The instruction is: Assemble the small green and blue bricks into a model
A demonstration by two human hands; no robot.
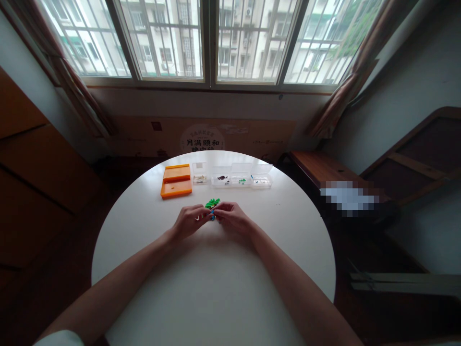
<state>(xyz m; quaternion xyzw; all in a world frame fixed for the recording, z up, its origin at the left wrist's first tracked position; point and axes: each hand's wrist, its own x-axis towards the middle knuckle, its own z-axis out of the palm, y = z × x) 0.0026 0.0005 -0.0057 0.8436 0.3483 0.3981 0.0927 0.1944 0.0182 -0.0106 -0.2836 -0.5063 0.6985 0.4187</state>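
Note:
Both hands meet near the middle of the round white table (173, 278). Between them is a small model of toy building bricks (212, 203), with bright green leaf-like pieces on top and blue pieces lower down. My left hand (189, 220) is closed on its left side, thumb and fingers pressed to the blue part. From the right, my right hand (232, 215) pinches the same model with the fingertips. The fingers hide much of the model's lower part, and whether a separate loose brick is in them is too small to make out.
Beyond the hands stands an open orange case (176, 188). To its right are several clear plastic boxes (220, 180) with lids up, holding small white, dark, green and blue pieces. A brown wooden bench (317, 166) is right of the table; a flat printed cardboard box (144, 134) stands behind it.

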